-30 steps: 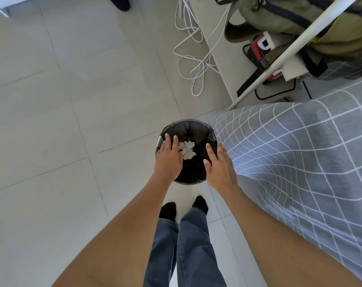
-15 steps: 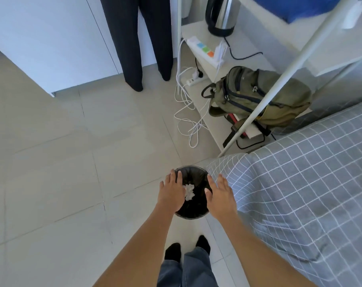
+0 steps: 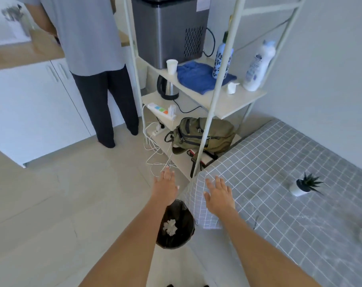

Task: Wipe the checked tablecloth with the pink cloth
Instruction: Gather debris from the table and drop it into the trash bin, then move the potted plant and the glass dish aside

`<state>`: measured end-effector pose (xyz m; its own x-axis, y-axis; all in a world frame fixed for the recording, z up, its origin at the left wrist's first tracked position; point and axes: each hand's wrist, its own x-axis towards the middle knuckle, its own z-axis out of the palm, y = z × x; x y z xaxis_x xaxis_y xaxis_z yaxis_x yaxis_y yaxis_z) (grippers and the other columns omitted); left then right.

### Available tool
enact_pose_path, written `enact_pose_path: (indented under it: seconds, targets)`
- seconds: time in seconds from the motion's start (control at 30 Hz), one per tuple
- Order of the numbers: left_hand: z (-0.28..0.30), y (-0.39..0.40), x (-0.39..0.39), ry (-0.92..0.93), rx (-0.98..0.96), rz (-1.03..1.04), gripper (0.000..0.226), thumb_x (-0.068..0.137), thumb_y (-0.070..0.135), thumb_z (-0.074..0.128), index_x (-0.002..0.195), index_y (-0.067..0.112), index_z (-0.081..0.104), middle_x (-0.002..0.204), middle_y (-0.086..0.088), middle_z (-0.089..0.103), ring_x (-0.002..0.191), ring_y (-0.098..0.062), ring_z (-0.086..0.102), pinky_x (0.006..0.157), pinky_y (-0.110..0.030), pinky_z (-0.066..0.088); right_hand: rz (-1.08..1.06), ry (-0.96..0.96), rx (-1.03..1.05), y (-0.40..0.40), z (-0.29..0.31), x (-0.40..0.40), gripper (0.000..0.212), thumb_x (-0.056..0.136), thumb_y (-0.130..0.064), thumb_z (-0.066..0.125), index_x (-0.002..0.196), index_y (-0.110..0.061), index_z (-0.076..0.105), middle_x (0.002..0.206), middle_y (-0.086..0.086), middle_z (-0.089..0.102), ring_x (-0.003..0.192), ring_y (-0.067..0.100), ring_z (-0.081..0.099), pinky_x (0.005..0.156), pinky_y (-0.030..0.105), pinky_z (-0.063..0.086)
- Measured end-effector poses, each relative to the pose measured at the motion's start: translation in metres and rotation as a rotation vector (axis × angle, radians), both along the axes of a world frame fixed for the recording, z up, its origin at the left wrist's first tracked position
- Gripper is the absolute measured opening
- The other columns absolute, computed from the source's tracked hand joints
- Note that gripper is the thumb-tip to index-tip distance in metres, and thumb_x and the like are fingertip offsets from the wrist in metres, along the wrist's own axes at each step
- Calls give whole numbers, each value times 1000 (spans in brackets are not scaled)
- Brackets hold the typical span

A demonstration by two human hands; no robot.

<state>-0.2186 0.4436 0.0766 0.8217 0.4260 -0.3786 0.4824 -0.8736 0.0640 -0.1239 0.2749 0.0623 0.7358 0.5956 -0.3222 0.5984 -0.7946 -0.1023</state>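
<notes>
The grey checked tablecloth point(image 3: 279, 183) covers the table on the right, its corner hanging down near the bin. My left hand point(image 3: 165, 186) hovers over the floor, empty, with its fingers spread. Held flat above the table's near corner, my right hand point(image 3: 218, 195) is empty too, fingers apart. No pink cloth is in view.
A black-lined bin point(image 3: 174, 224) with crumpled white paper stands on the floor under my left forearm. A white shelf rack point(image 3: 209, 112) holds a blue towel, bottles, a kettle, a backpack and cables. A small potted plant point(image 3: 305, 184) sits on the table. A person point(image 3: 97, 59) stands at the counter.
My view has tilted up from the bin to the room. Both hands have lifted off the bin's rim and now hover higher, the right one over the table corner.
</notes>
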Motion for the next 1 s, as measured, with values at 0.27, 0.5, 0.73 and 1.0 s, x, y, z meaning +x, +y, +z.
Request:
enact_pose_path:
  seconds: [0.27,0.5,0.73,1.0]
  targets:
    - [41,-73,51,-39,-2,-176,59,103,34,31,152,8,12,160,-18,-2,148,-30,0,118,-49,18,-223,13,13,-97,46,15,56,105,-35,30,155,-24,8,161,15,1,149,31,-1,120,46,6]
    - [61,-181,76,-34,23,-350,60,103,37,28,152,9,8,160,-16,-3,148,-32,3,118,-47,18,-406,-4,23,-215,60,7,55,104,-35,31,154,-23,10,161,15,5,149,32,3,120,47,9]
    - [67,-284,85,-35,11,-455,63,103,38,30,152,8,5,160,-17,-7,148,-33,4,118,-47,19,-554,-3,29,-317,63,-3,57,104,-35,34,154,-23,11,161,15,6,149,31,3,119,48,11]
    - [65,-358,106,-29,-15,-518,63,103,38,32,153,9,7,160,-17,-7,148,-33,4,118,-50,15,-673,-10,45,-397,61,1,57,103,-36,33,154,-23,11,161,18,4,149,32,2,119,48,9]
